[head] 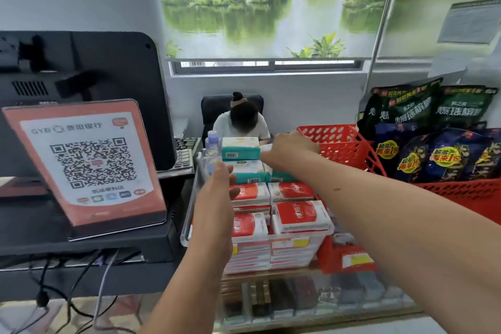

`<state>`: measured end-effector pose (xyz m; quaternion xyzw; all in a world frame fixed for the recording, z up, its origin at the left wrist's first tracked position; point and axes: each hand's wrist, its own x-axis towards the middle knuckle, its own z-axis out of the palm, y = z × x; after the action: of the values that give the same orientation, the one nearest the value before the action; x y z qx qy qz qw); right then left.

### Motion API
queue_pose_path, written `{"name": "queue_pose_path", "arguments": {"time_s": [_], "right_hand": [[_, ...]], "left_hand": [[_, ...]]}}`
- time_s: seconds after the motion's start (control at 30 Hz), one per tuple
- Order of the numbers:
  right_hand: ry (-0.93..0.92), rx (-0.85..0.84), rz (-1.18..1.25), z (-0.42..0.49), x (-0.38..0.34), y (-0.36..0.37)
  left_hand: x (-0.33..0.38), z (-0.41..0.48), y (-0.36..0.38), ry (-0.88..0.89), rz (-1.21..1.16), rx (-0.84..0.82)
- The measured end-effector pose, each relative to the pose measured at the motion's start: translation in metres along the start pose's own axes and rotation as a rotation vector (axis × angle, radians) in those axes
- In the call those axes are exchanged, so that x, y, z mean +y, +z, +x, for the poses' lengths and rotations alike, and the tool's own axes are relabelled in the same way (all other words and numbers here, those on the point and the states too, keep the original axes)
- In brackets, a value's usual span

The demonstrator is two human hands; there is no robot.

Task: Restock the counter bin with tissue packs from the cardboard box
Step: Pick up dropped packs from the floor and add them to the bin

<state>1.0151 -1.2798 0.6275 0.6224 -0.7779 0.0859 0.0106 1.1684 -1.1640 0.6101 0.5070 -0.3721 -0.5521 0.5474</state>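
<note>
A clear plastic counter bin (186, 238) stands on the glass-topped desk (298, 304), and the tissue packs lie inside it. Flat red-and-white tissue packs (301, 215) are stacked in two columns across the bin's near and middle part. Teal-and-white tissue packs (240, 148) are piled at the bin's far end, the top one standing higher than the rest. The person's left grip (217, 187) hovers over the bin's left wall. Its fingers and thumb are spread in a loose curve, and the fingertips (229, 169) lie at the left end of a lower teal-and-white pack. The blur hides whether they actually clamp it. The right grip (291, 150) reaches across to the bin's far right corner, back of the hand up, fingers pointing left toward the right end of the top teal-and-white pack. Its fingertips cannot be made out, so how far it is closed and whether it has hold of anything cannot be told. Just right of the bin sits a red perforated plastic basket (333, 135), and further right dark glossy snack bags (447, 154) stand in a row. Left of the bin an orange-and-white QR code sign in a clear stand (89, 163) leans in front of a black monitor (103, 68). Beyond the bin's far end a small clear plastic bottle (212, 141) stands upright, and behind it a seated person (242, 122) bends forward.
</note>
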Motion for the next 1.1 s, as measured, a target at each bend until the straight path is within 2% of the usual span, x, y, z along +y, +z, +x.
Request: {"name": "queue_pose_path", "arguments": {"time_s": [0.23,0.47,0.63,1.1], "right_hand": [[0.079,-0.072,-0.124,0.039,-0.005,0.030],[-0.166,-0.145,-0.203,0.019,0.015,0.027],[-0.256,-0.025,-0.224,0.019,0.021,0.031],[-0.273,0.039,-0.231,0.068,0.010,0.045]], "left_hand": [[-0.005,0.025,0.003,0.015,0.025,0.027],[-0.014,0.041,0.008,-0.008,0.017,0.028],[-0.016,0.048,0.017,0.000,0.010,0.007],[-0.023,0.062,0.025,0.042,0.019,0.037]]}}
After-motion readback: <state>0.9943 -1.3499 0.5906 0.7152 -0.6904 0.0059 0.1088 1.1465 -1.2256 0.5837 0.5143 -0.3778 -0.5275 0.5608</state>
